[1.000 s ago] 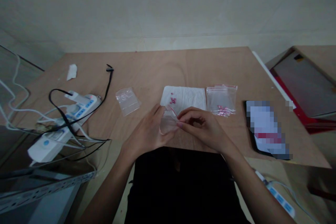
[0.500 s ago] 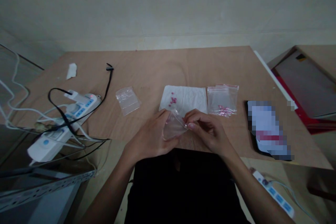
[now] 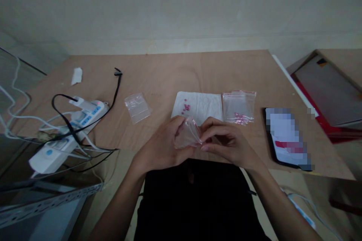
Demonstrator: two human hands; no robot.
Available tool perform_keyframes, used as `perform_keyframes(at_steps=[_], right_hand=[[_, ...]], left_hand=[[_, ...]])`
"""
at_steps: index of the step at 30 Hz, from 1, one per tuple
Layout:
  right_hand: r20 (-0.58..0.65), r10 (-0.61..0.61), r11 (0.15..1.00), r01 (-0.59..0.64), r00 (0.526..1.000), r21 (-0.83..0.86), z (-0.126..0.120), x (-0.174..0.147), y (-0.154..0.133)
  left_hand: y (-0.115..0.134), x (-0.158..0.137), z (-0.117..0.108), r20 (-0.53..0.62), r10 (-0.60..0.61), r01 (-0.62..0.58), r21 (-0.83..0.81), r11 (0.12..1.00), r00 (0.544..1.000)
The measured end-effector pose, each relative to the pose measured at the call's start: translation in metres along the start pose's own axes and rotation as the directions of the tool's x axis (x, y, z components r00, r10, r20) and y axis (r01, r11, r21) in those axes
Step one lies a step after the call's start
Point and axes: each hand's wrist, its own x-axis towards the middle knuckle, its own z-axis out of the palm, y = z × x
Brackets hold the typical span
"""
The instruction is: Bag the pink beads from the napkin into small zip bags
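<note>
My left hand [image 3: 166,145] is wrapped round a small clear zip bag [image 3: 186,134], thumb below and fingers behind it. At the bag's right edge, my right hand [image 3: 223,141] pinches it between thumb and fingertips. Just beyond my hands lies a white paper sheet [image 3: 205,103] with several small pink-red pieces [image 3: 186,107] on its left part. To its right rests a stack of clear zip bags [image 3: 239,103] with red seal lines and more pink pieces inside. Left of the sheet are flat clear bags [image 3: 137,108].
A phone [image 3: 287,137] lies at the table's right side. On the left, a white power strip [image 3: 90,116] carries tangled cables, beside a black cable [image 3: 117,86]. A white scrap [image 3: 76,76] is at the far left. Another power strip [image 3: 304,214] is below the table's right front edge.
My right hand's pinch has slid slightly down along the bag's edge, with its fingers a little straighter. The bag looks more bunched. My left hand has barely moved.
</note>
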Motion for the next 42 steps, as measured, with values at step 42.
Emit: perform_keyframes(at_steps=[42], right_hand=[[0.092, -0.410, 0.593, 0.341, 0.907, -0.730, 0.010, -0.001, -0.021]], left_hand=[[0.018, -0.032, 0.031, -0.567, 0.434, -0.198, 0.429, 0.881, 0.700]])
